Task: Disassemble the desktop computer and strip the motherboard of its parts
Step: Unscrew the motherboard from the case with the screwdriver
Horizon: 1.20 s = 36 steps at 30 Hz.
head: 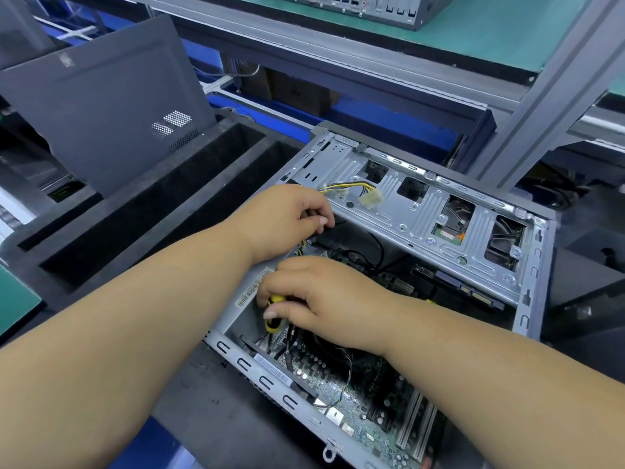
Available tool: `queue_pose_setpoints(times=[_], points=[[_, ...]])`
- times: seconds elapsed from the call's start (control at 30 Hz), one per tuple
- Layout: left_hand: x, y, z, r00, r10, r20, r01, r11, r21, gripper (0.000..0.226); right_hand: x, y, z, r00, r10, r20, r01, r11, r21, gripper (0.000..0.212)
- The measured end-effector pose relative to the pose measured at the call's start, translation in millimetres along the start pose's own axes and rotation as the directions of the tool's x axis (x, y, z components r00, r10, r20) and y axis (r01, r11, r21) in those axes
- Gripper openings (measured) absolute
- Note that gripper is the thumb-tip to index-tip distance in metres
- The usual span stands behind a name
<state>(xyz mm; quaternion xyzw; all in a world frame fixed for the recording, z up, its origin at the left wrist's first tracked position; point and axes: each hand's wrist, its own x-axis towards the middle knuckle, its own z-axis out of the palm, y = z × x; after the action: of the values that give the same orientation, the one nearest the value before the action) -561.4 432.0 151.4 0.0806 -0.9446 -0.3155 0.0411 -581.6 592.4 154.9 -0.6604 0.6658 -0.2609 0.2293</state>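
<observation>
desktop computer [422, 265] lies open on its side on the dark bench, motherboard [355, 394] exposed inside. right hand [324, 299] grips a yellow-handled screwdriver [272, 314] over the board; left hand [287, 214] curls in, seemingly pinching a black cable [378, 247].

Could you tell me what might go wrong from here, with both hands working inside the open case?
The right hand grips a yellow-handled screwdriver close above the motherboard; a slip could gouge the board. The left hand is curled round dark cables by the drive cage; a hard pull might strain a connector, and the cage's metal edges could scrape a wrist.
</observation>
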Motion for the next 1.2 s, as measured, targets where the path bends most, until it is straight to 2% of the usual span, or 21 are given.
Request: queue_pose_setpoints(times=[0.63, 0.77, 0.9, 1.07, 1.2], points=[[-0.7, 1.2, -0.9, 1.000, 0.002, 0.002, -0.002, 0.999, 0.036, 0.015, -3.6, 4.7, -2.8, 0.999, 0.007, 0.042, -0.007, 1.000, 0.008, 0.018], [-0.6, 0.8, -0.7, 1.000, 0.000, 0.004, 0.000, 0.999, 0.042, 0.016, -3.8, 4.7, -2.8, 0.998, 0.062, 0.017, -0.062, 0.998, -0.010, 0.026], [-0.2, 0.9, -1.6, 1.000, 0.006, 0.010, -0.006, 0.999, 0.048, 0.017, -3.2, 3.3, -3.9, 0.997, 0.072, 0.013, -0.072, 0.997, 0.017, 0.024], [-0.4, 0.9, -0.6, 1.000, -0.004, 0.003, 0.004, 1.000, 0.028, 0.016, -2.5, -1.6, 2.8, 0.999, 0.034, 0.039, -0.034, 0.999, 0.009, 0.020], [-0.7, 0.5, -0.3, 1.000, -0.016, -0.007, 0.017, 1.000, 0.012, 0.016, 0.8, -5.2, 6.0, 0.999, 0.011, 0.040, -0.010, 1.000, -0.013, 0.027]])
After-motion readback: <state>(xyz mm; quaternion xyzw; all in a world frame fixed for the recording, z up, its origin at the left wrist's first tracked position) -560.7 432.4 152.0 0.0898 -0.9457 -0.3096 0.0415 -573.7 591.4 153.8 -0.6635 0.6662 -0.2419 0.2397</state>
